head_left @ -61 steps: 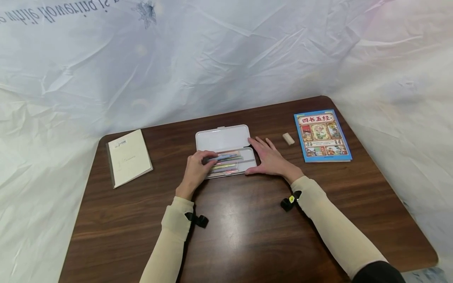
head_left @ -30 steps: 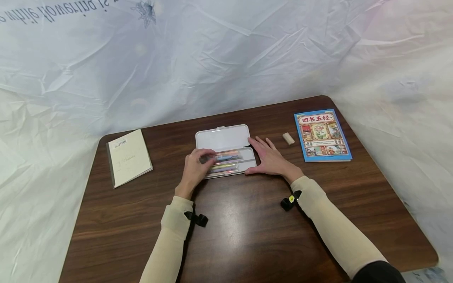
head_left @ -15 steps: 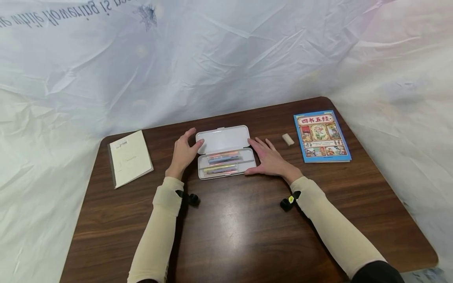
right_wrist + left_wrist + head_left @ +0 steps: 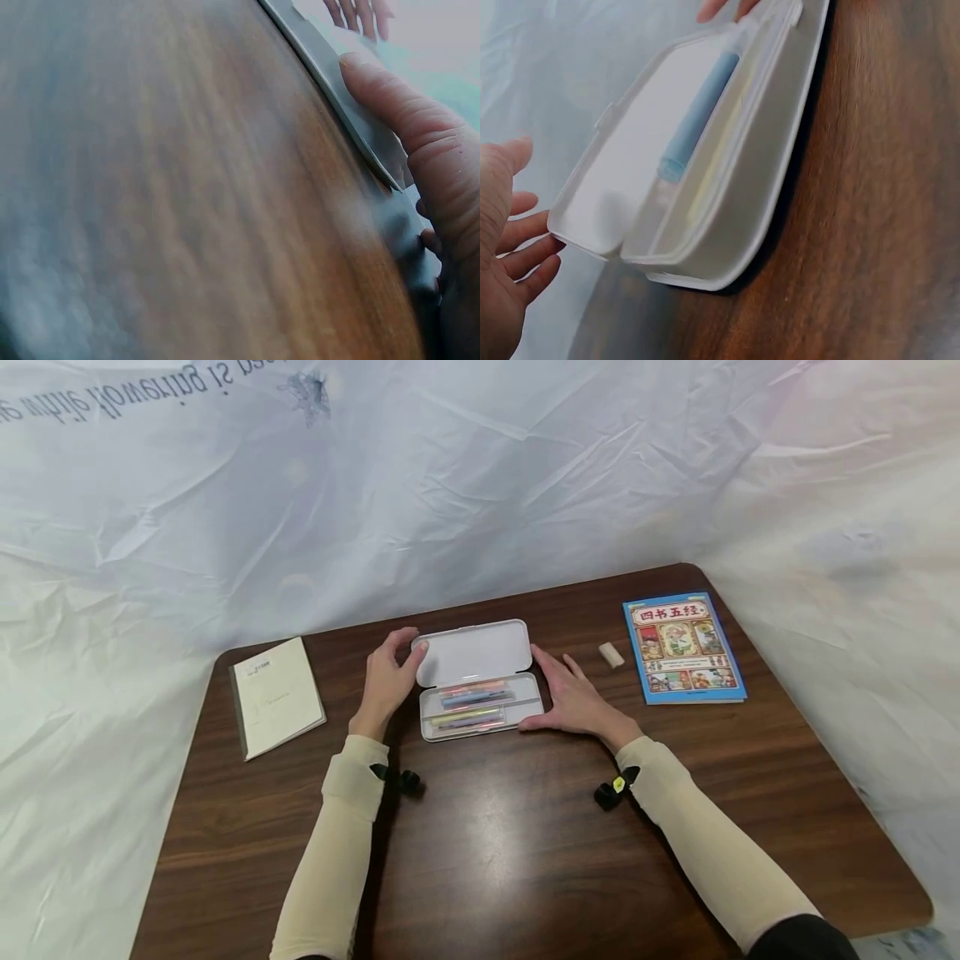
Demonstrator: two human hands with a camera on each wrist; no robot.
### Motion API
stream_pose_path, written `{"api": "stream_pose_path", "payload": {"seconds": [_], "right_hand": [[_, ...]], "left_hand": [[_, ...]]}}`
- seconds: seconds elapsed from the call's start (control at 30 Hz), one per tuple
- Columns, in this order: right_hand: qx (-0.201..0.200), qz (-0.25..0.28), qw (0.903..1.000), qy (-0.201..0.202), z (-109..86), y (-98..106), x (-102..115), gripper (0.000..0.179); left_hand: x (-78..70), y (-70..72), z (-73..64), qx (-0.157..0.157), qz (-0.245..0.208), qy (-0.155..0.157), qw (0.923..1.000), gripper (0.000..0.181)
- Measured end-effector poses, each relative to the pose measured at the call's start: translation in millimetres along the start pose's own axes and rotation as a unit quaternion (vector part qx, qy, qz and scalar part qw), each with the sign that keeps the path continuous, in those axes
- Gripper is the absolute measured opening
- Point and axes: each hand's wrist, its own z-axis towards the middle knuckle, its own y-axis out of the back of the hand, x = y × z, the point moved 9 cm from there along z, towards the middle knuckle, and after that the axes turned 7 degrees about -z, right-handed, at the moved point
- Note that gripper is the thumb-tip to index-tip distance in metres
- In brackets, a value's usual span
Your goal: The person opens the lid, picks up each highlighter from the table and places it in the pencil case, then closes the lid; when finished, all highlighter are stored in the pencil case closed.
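A white pencil case (image 4: 529, 713) lies open on the table, its lid (image 4: 480, 652) tipped back at the far side. Inside, several coloured pens (image 4: 474, 697) lie in two compartments; a light-blue pen (image 4: 701, 116) shows clearly in the left wrist view. My left hand (image 4: 384, 685) is at the lid's left end, its fingers behind the edge (image 4: 555, 225) and the thumb in front, apart from the lid in the left wrist view. My right hand (image 4: 573, 697) spans the case's right end with straight, spread fingers, the thumb (image 4: 386, 94) resting against its front wall.
An off-white eraser (image 4: 611, 654) sits right of the case, beyond my right fingertips. Farther right lies a blue-bordered picture book (image 4: 682, 647). A cream notebook (image 4: 277, 697) is at the table's left. White sheeting (image 4: 480, 485) hangs behind the dark wooden table (image 4: 487, 860).
My left hand has left the pens and moved to the lid's left edge. The lid has risen slightly, and my right index finger has shifted off its corner.
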Motion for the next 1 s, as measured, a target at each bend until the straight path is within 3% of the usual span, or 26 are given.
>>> {"api": "stream_pose_path", "payload": {"seconds": [0.27,0.47,0.67,0.8,1.0], "right_hand": [[-0.004,-0.004,1.0000,-0.001,-0.7,1,-2,0.139],[-0.006,-0.010,0.9999,0.003,0.5,1,0,0.135],[-0.005,-0.019,0.9998,0.001,1.8,1,1,0.133],[0.013,-0.014,0.9998,0.003,1.6,-2,0,0.135],[0.018,0.047,0.9986,0.013,-1.6,4,-3,0.127]], "left_hand": [[-35.5,19.1,-33.9,-0.060,-0.048,-0.063,0.9951,0.028],[-49.5,19.9,-67.7,-0.052,-0.040,-0.066,0.9957,0.021],[-41.4,6.2,-89.9,-0.019,0.028,-0.063,0.9974,0.018],[-32.1,0.7,-97.9,-0.007,0.049,-0.056,0.9972,0.024],[-10.0,-7.2,-102.6,0.045,0.072,0.013,0.9963,0.056]]}}
